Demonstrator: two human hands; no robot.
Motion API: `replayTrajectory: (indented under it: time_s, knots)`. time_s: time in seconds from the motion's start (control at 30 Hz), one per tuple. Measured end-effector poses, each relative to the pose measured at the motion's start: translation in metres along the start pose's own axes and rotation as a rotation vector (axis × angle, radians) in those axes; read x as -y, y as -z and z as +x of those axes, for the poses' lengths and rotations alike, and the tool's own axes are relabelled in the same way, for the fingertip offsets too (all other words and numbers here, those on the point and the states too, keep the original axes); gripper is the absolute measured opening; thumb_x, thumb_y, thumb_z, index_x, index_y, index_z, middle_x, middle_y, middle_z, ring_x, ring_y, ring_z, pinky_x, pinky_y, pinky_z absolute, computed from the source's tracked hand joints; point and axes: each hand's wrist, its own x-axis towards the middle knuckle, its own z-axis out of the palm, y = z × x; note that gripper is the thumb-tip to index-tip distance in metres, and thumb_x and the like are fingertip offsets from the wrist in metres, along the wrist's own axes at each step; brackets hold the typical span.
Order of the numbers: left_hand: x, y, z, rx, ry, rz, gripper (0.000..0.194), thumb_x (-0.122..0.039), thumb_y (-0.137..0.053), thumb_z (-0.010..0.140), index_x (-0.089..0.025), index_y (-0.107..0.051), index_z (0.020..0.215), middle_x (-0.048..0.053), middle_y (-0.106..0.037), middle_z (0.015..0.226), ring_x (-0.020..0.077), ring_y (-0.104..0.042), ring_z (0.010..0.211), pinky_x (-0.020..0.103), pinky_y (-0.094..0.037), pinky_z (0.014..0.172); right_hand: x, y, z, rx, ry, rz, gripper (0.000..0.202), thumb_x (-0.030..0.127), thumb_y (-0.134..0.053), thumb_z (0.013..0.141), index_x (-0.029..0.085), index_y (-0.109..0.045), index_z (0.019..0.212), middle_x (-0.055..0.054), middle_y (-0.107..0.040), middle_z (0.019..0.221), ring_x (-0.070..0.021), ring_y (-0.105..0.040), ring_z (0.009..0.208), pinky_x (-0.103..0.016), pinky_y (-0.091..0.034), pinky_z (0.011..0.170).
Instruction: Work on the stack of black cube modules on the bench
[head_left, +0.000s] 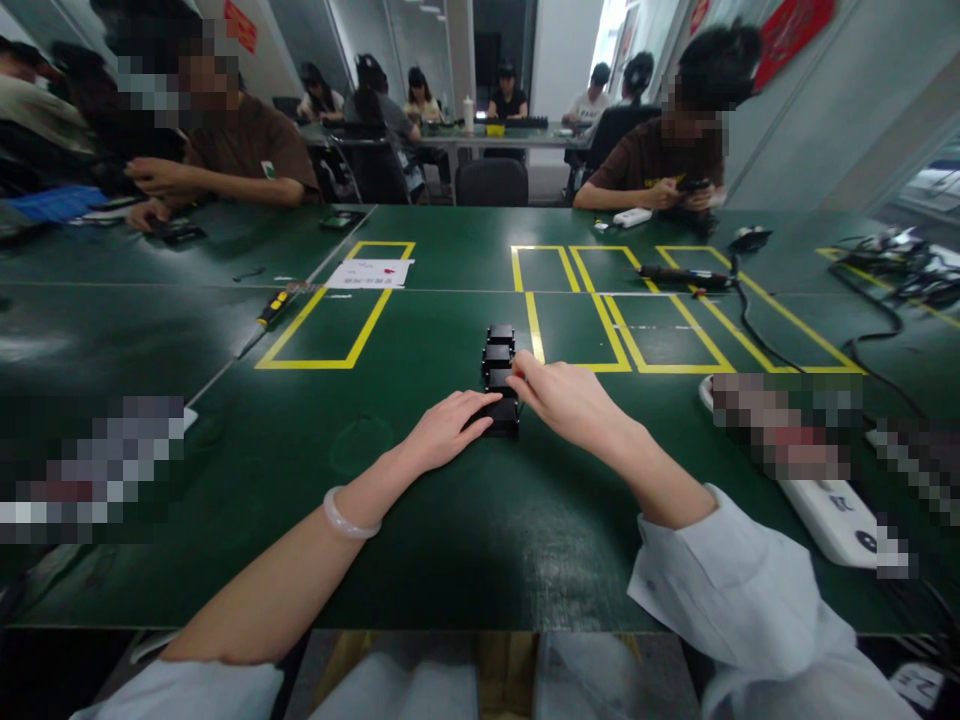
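Several small black blocks (498, 356) stand in a row on the green table, running away from me. My left hand (450, 430) lies with its fingers stretched over the nearest black block (504, 418), thumb and fingers apart. From the right, my right hand (559, 397) touches the right side of the row near the third block, its fingers curled together. Whether something small sits between those fingertips is hidden.
Yellow tape rectangles mark the green table (420, 560). A yellow-black screwdriver (274, 306) and a paper (370, 273) lie left; a black tool with a cable (686, 277) lies right. White power strips (832, 510) flank me. People sit opposite.
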Motion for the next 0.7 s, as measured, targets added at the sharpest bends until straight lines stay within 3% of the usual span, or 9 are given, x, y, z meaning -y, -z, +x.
replayTrajectory:
  time_s: [0.33,0.57,0.7]
  knots:
    - [0.0014,-0.0032,0.0000,-0.020,-0.016,-0.014,0.039,-0.036,-0.036,0.097,-0.024,-0.044,0.134,0.005,-0.056,0.123,0.0211,-0.051,0.109,0.037,-0.041,0.096,-0.0024,-0.0027,0.0016,-0.014,0.008,0.015,0.023,0.029,-0.029,0.096,0.019,-0.046,0.108,-0.005,-0.068,0.082,-0.0154,-0.059,0.064,-0.025,-0.022,0.053]
    - [0.0023,-0.0041,0.0002,-0.035,-0.020,-0.007,0.040,-0.037,-0.036,0.097,-0.023,-0.044,0.133,0.005,-0.056,0.121,0.0211,-0.052,0.107,0.037,-0.042,0.095,-0.0033,-0.0048,0.0028,0.004,0.011,0.002,0.028,0.038,-0.028,0.097,0.019,-0.047,0.104,-0.005,-0.067,0.080,-0.0162,-0.060,0.066,-0.025,-0.022,0.052]
    - [0.0020,-0.0044,0.0007,-0.043,-0.028,0.003,0.039,-0.037,-0.036,0.097,-0.024,-0.044,0.133,0.005,-0.056,0.121,0.0209,-0.052,0.107,0.036,-0.042,0.094,-0.0031,-0.0039,0.0025,0.003,0.007,-0.004,0.026,0.033,-0.027,0.097,0.019,-0.047,0.105,-0.005,-0.067,0.080,-0.0154,-0.059,0.064,-0.025,-0.022,0.053]
